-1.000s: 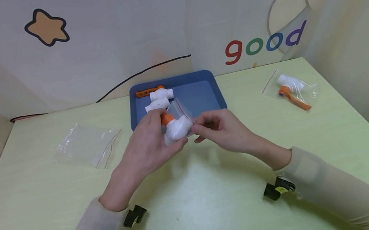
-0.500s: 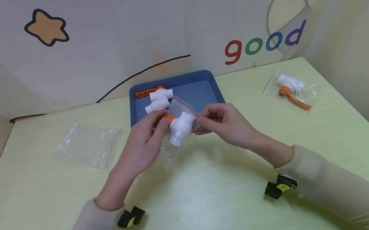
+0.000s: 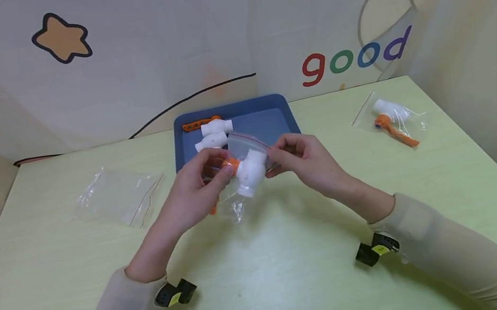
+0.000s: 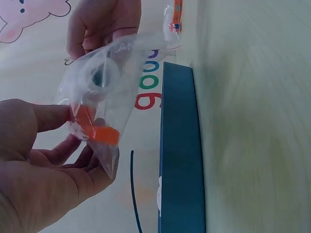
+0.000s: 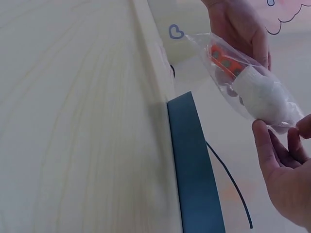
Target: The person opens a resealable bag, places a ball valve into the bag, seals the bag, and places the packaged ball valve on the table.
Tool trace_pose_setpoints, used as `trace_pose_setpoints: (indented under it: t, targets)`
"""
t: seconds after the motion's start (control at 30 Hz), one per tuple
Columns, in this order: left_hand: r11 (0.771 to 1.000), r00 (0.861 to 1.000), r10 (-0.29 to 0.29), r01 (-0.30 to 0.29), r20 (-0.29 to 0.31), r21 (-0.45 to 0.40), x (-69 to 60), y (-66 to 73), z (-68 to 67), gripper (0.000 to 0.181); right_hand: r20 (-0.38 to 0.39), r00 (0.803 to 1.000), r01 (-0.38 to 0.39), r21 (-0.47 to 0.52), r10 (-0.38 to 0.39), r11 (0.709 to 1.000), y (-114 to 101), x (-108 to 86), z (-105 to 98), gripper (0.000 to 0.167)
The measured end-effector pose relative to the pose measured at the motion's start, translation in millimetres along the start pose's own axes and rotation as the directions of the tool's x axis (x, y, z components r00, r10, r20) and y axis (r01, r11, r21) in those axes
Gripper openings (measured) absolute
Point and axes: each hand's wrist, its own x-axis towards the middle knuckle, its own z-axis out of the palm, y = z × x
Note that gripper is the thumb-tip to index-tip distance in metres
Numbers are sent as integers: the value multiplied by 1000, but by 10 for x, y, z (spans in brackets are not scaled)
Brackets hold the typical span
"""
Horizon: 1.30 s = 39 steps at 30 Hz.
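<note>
1. A white valve (image 3: 251,173) with an orange handle (image 4: 104,135) sits inside a transparent zip bag (image 3: 243,143), held up off the bench (image 3: 269,291), in front of the tray as the head view shows it. The valve body leans.
2. The left hand (image 3: 193,187) clamps its thumb and fingers on the bag where the orange part lies.
3. The right hand (image 3: 310,164) pinches the bag's edge near the red zip line, thumb against fingers.
4. Behind the hands is a blue tray (image 3: 263,123). At its left end lie a rear valve (image 3: 217,127), beside an orange lever (image 3: 196,125), and a front valve (image 3: 211,141) just before it.
5. Well to the left, a flat transparent bag (image 3: 115,196) lies on the bench.
6. Well to the right lies another bagged valve (image 3: 391,111), white with an orange handle.
7. Beyond stands a pale printed curtain (image 3: 164,44), bearing a star (image 3: 61,38) and the coloured word "good" (image 3: 356,57).
</note>
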Motion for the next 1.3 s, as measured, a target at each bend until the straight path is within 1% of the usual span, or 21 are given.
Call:
trace_pose_setpoints:
  t: [0.1, 0.17, 0.27, 0.33, 0.67, 0.8, 0.9, 0.97, 1.17, 1.3]
  targets:
    - [999, 1000, -14, 14, 8, -32, -5, -8, 9, 30, -18, 1000, -1, 0, 1, 1000, -1, 13, 8, 14]
    - [999, 1000, -18, 18, 13, -51, -5, -14, 17, 30, -35, 999, -15, -9, 15, 1000, -7, 23, 10, 21]
    - [997, 1000, -20, 21, 18, -71, -4, -23, 37, 30, -59, 998, -40, -52, 37, 998, -14, 33, 9, 32]
    - [997, 1000, -21, 22, 17, -74, -5, -25, 53, 30, -67, 997, -42, -71, 37, 997, -21, 35, 11, 36]
    - [993, 1000, -17, 19, 14, -115, -15, -12, 123, 36, -113, 994, -26, -171, 7, 985, -46, 25, 50, 35]
    - [996, 1000, 24, -24, -3, -83, -19, -10, 155, 31, -115, 993, -12, -187, -10, 982, -31, 22, 58, 34]
    - [996, 998, 62, -63, -21, -56, -23, -16, 186, 25, -102, 995, -7, -201, -14, 979, -28, 13, 62, 34]
    - [996, 997, 73, -75, -33, -49, -32, -11, 204, 23, -90, 996, -8, -208, -11, 978, -30, 4, 63, 36]
    - [997, 997, 69, -70, -38, -24, -59, 26, 242, 20, -56, 998, -9, -223, -4, 975, -36, 2, 63, 42]
    - [997, 996, 79, -80, -39, -6, -71, 51, 255, 17, -56, 998, 11, -219, -24, 976, -36, 0, 62, 38]
